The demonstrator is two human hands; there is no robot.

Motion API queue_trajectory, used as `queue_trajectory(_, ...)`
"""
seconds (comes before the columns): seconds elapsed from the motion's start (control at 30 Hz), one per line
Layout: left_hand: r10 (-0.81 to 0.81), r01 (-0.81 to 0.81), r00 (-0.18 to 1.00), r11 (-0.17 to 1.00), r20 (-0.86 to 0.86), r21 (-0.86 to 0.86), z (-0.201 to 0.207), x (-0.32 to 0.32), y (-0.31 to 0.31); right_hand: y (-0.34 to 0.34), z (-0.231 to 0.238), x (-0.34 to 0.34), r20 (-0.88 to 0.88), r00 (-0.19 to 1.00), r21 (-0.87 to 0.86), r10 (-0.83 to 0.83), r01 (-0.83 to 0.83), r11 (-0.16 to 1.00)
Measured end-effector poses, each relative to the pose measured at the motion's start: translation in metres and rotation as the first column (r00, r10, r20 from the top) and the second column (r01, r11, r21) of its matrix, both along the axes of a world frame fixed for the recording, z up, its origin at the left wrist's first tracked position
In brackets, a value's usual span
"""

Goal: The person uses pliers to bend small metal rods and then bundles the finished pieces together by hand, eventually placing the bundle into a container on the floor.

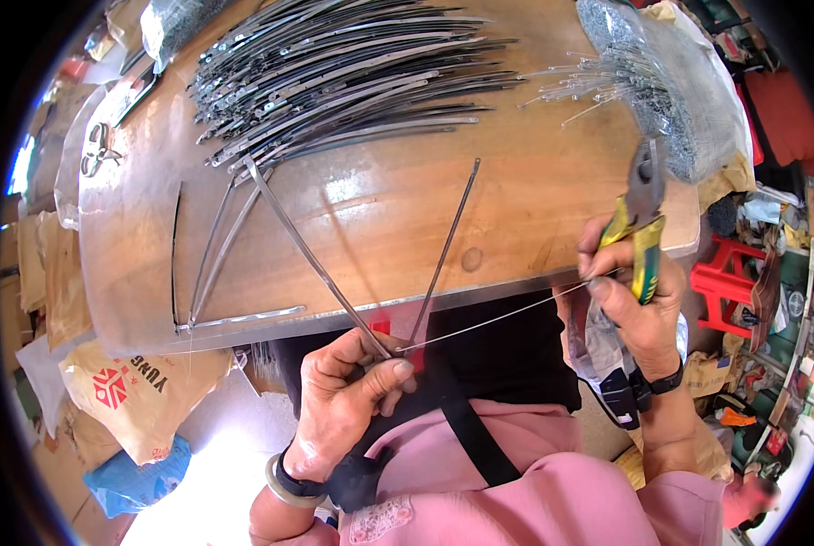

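My left hand point(341, 393) is closed in front of the table's near edge. Thumb and fingers pinch the lower ends of two thin metal strips, which spread apart in a V: a left strip point(302, 241) and a darker right strip point(449, 238). From that pinched corner a thin wire point(498, 320) runs taut up to my right hand point(642, 309). Pliers point(646, 187) with yellow-green handles are gripped in that hand, jaws upward, while its thumb and forefinger pinch the wire's far end. Several bent strips point(217, 246) stand or lie on the table to the left.
A large heap of metal strips point(352, 82) covers the table's far side. Loose wires point(598, 80) spill from a clear plastic bag point(675, 109) at the far right. Scissors point(97, 150) lie at the left edge. A red stool point(721, 289) stands right of the wooden table point(534, 200).
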State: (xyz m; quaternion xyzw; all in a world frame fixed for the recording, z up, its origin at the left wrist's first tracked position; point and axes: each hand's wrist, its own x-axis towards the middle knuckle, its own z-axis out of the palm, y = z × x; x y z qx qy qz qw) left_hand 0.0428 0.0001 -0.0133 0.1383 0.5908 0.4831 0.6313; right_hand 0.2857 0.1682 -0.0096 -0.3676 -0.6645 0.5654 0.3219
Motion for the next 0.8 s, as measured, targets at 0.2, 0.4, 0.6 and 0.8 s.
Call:
queue_trajectory(0.2,-0.116,0.116,0.993,0.993,-0.016,-0.028,0.004,0.006,0.007,0.013,0.014,0.002,0.211,0.960,0.228,0.185,-0.232,0.946)
queue_trajectory(0.4,-0.290,0.282,0.956,0.951,-0.046,-0.126,0.009,0.003,0.009,0.017,0.019,-0.035,0.462,0.819,0.477,0.341,-0.553,0.683)
queue_trajectory(0.6,-0.327,0.319,0.944,0.938,-0.041,-0.134,0.009,-0.001,0.002,0.009,0.002,-0.047,0.495,0.768,0.461,0.406,-0.628,0.627)
queue_trajectory(0.8,-0.321,0.303,0.942,0.939,0.096,0.165,0.001,-0.030,0.007,0.003,0.002,-0.046,0.516,0.762,0.483,0.392,-0.637,0.601)
